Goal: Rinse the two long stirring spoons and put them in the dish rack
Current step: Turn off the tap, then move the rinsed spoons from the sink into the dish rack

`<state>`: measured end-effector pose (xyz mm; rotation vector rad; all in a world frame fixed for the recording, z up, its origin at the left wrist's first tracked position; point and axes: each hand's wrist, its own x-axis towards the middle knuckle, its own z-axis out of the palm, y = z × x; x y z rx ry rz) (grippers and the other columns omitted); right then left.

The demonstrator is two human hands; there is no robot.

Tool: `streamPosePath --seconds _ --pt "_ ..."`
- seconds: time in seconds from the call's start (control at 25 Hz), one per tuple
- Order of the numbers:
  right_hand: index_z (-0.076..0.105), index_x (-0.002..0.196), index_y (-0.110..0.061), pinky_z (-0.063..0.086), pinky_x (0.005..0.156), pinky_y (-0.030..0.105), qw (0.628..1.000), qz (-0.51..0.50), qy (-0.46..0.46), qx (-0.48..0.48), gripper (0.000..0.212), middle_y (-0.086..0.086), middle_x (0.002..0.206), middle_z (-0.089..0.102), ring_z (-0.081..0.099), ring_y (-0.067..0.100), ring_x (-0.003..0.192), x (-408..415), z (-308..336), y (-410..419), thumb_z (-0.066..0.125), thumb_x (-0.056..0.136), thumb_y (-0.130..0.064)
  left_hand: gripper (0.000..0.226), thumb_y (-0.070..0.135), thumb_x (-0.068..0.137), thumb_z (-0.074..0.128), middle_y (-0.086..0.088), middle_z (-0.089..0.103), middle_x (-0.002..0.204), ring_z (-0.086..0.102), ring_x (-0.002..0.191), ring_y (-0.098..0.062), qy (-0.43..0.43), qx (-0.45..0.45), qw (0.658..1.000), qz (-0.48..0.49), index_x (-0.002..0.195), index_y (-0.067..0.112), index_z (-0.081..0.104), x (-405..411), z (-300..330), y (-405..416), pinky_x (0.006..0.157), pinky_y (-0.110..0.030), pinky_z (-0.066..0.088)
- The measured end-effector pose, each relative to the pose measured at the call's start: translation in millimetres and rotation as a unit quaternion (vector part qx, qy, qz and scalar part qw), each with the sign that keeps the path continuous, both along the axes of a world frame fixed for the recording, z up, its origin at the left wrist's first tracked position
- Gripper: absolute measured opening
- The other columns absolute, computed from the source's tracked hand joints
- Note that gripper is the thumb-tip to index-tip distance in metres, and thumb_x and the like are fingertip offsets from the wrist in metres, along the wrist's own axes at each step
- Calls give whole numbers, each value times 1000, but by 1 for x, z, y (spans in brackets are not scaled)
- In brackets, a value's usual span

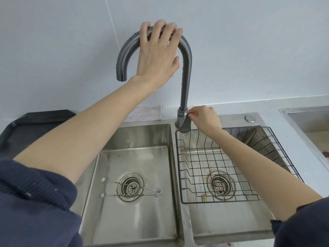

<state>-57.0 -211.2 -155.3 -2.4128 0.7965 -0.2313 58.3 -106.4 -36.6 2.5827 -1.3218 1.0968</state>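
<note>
Two long thin metal stirring spoons lie side by side across the drain of the left sink basin, one behind the other, round ends left and forked ends right. My left hand grips the top of the faucet's arched spout, fingers curled over it. My right hand pinches the faucet lever at the base. The spout's mouth points down over the left basin and no water runs. The black wire dish rack sits in the right basin and holds nothing.
A dark tray lies on the counter left of the sink. A pale cloth rests against the wall behind the left basin. Another steel basin edge shows at the far right. A round button sits on the sink deck.
</note>
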Motion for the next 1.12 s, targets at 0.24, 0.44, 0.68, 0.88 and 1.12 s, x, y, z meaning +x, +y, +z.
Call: streamPosePath --seconds 0.24,0.44,0.68,0.88,1.12 --pt "42 138 -19 30 108 43 992 78 34 -95 49 7 142 46 41 28 131 -11 5 18 53 90 -20 62 24 91 44 -13 10 159 4 147 -34 59 81 995 -11 146 10 20 -28 -9 29 114 -62 -2" --pt "30 144 -21 17 117 46 983 123 53 -125 62 5 153 27 20 23 144 -23 6 44 56 89 -31 65 27 92 44 -10 4 159 -1 147 -33 115 79 990 5 148 14 14 -46 -25 67 115 -58 -4" --pt "25 146 -22 10 120 45 978 145 85 -126 64 5 158 17 11 22 147 -35 3 79 53 90 -36 70 37 93 43 -9 -1 160 -6 147 -29 167 87 982 32 149 16 7 -55 -40 112 116 -55 -7" --pt "24 146 -21 10 120 43 976 153 110 -112 65 5 158 18 11 22 147 -37 -5 110 54 90 -35 71 37 93 45 -10 1 160 -3 148 -28 222 89 970 41 149 16 8 -54 -64 153 117 -53 -7" --pt "30 145 -19 13 119 41 976 153 134 -76 58 5 155 27 22 22 144 -34 -23 144 52 91 -29 73 42 92 45 -10 3 160 0 148 -27 281 118 951 62 149 15 8 -46 -101 191 118 -52 -5"
